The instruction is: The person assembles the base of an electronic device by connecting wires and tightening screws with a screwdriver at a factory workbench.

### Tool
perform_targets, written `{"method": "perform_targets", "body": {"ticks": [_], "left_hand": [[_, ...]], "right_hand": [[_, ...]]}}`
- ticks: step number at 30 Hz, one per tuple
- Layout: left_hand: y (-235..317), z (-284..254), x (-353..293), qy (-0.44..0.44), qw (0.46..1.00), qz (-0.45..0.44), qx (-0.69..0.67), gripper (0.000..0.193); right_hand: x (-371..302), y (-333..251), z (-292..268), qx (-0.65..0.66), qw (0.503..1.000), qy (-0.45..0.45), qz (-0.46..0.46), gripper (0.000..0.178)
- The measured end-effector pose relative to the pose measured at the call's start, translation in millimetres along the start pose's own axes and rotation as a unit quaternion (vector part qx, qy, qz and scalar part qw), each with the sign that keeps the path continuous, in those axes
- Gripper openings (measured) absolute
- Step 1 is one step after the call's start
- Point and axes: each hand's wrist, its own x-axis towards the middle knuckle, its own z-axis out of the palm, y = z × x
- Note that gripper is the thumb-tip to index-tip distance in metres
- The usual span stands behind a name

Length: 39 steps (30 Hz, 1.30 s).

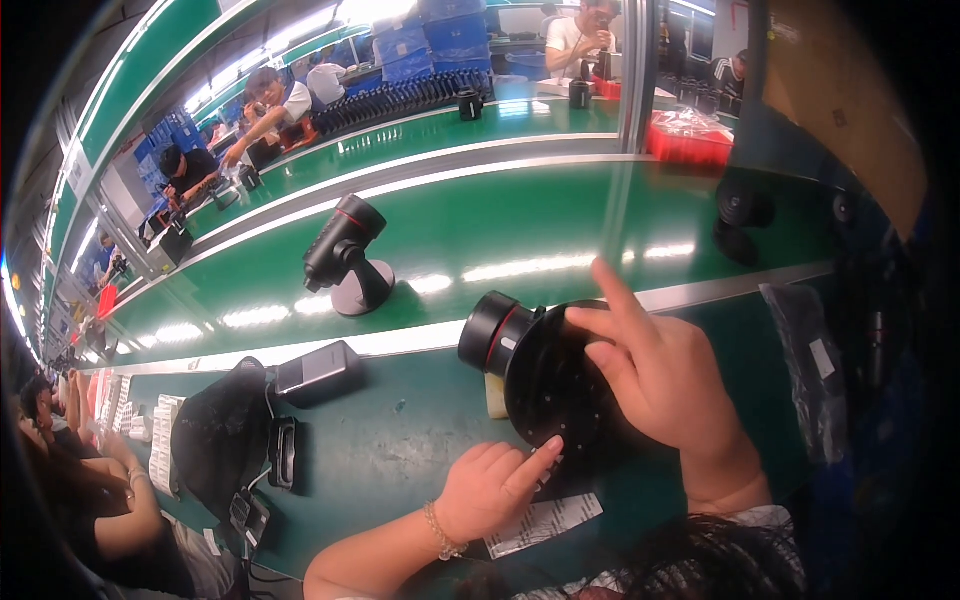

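My right hand (655, 375) grips a black camera-like device (535, 365) by its round base, tipped on its side with the underside facing me; a red ring circles its lens end (490, 330). My left hand (490, 490) touches the lower edge of the base with its index fingertip, fingers mostly curled. Under the hands lies a white printed sheet (550, 525) on the green bench.
A second black device (345, 255) stands upright on the green conveyor belt (560, 220). A grey box (315, 370), a black cloth bag (220, 430) and small black parts lie to my left. Another black device (740, 215) stands at right. Other people work across the line and at my left.
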Motion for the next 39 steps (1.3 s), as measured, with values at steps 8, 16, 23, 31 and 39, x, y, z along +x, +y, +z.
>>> {"method": "perform_targets", "body": {"ticks": [8, 16, 23, 31, 39], "left_hand": [[0.2, -2.2, -3.9, 0.007, 1.0, -0.011, 0.01, 0.055], [-1.3, -3.7, -6.8, 0.0, 1.0, -0.017, 0.007, 0.055], [-3.5, -2.0, -9.4, 0.011, 1.0, -0.008, 0.004, 0.055], [-5.5, -3.3, -9.3, 0.012, 1.0, 0.002, 0.009, 0.053], [-3.3, -8.1, -9.1, -0.011, 1.0, -0.015, 0.023, 0.058]], "right_hand": [[-13.5, 0.4, 14.9, 0.268, 0.962, 0.028, -0.044, 0.068], [-11.4, -8.4, 50.5, 0.362, 0.93, -0.043, -0.038, 0.062], [-11.0, -13.2, 56.2, 0.308, 0.949, -0.011, -0.064, 0.062], [-21.6, -24.5, 49.7, 0.084, 0.971, 0.056, -0.219, 0.06], [-38.0, -9.7, 31.1, 0.056, 0.986, 0.04, -0.154, 0.052]]}}
